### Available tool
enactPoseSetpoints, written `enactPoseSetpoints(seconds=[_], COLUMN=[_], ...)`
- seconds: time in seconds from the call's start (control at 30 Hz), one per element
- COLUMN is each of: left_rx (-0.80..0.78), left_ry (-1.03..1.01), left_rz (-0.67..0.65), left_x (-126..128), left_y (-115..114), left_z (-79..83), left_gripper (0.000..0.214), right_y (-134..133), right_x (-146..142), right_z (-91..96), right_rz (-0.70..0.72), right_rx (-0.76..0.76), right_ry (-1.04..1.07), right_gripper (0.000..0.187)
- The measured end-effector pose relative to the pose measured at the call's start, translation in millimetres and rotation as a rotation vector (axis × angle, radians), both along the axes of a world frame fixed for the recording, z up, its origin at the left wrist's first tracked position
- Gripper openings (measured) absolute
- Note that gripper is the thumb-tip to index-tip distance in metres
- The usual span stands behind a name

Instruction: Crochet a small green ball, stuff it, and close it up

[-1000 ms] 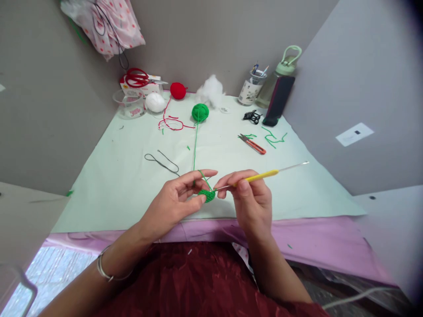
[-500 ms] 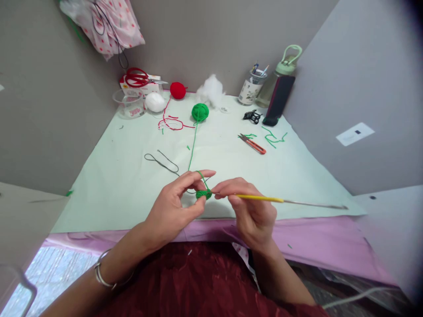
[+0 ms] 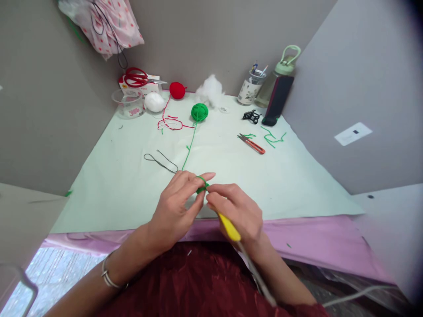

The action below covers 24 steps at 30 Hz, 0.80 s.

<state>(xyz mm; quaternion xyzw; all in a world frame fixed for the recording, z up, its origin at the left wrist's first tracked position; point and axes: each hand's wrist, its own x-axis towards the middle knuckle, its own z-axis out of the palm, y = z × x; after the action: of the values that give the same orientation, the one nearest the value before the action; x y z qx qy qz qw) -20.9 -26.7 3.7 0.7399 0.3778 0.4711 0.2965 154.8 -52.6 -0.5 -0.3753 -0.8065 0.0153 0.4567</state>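
Between the fingers and thumb of my left hand (image 3: 178, 204) is a small green crochet piece (image 3: 201, 189), partly covered by the fingers. Green yarn loops over my left index finger and runs back to a green yarn ball (image 3: 199, 112). My right hand (image 3: 239, 209) is closed on a crochet hook (image 3: 230, 226) with a yellow grip. Its tip end is at the green piece, hidden by my fingertips, while the metal far end points down toward my right forearm and is blurred.
Orange-handled thread snips (image 3: 253, 144) and green yarn scraps (image 3: 272, 138) lie right. A dark cord (image 3: 160, 162) lies left. Behind are a red yarn ball (image 3: 177, 90), white yarn ball (image 3: 154, 102), stuffing (image 3: 210, 91), black hair clip (image 3: 251, 116), phone (image 3: 278, 101), bottle (image 3: 287, 66) and red scissors (image 3: 136, 78).
My right hand has turned, swinging the hook's far end from pointing right to pointing down toward me. My left fingers have closed in and cover more of the green piece.
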Motion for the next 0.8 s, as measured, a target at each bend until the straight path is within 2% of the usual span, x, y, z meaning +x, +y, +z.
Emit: enactPoseSetpoints(seconds=[0.07,0.13,0.23,0.3,0.37,0.43,0.53,0.6,0.7,0.8], left_rx=[-0.058,-0.205,-0.453,-0.509,-0.495,-0.518,-0.645,-0.748,-0.972,-1.085], left_ry=[-0.035,-0.133,-0.314,-0.363,-0.370,-0.388,-0.453,-0.541,-0.706,-0.744], left_rz=[0.022,0.039,0.025,0.024,0.037,0.036,0.000,-0.056,-0.174,-0.247], left_x=[3,5,6,6,5,6,8,7,4,-3], left_y=[1,0,-1,-2,-2,-2,-3,-2,1,7], left_z=[-1.0,0.1,3.2,4.3,4.5,4.8,6.3,7.3,8.0,7.6], left_gripper=[0.027,0.022,0.012,0.007,0.007,0.018,0.050,0.057,0.053,0.049], right_y=[-2,-4,-4,-2,0,1,0,-1,0,2], right_x=[-3,-4,-4,-2,0,0,-4,-7,-8,-6], right_z=[-6.6,-13.7,-17.1,-13.5,-8.7,-7.0,-13.2,-20.1,-26.0,-21.7], right_rz=[-0.018,-0.017,-0.006,0.044,0.069,0.025,-0.102,-0.167,-0.151,-0.015], right_rx=[0.051,0.097,0.052,-0.029,-0.059,-0.005,0.170,0.243,0.220,0.091], right_ry=[-0.012,0.025,0.114,0.198,0.218,0.125,-0.035,-0.043,0.026,0.230], right_gripper=[0.035,0.039,0.041,0.038,0.035,0.035,0.042,0.049,0.057,0.048])
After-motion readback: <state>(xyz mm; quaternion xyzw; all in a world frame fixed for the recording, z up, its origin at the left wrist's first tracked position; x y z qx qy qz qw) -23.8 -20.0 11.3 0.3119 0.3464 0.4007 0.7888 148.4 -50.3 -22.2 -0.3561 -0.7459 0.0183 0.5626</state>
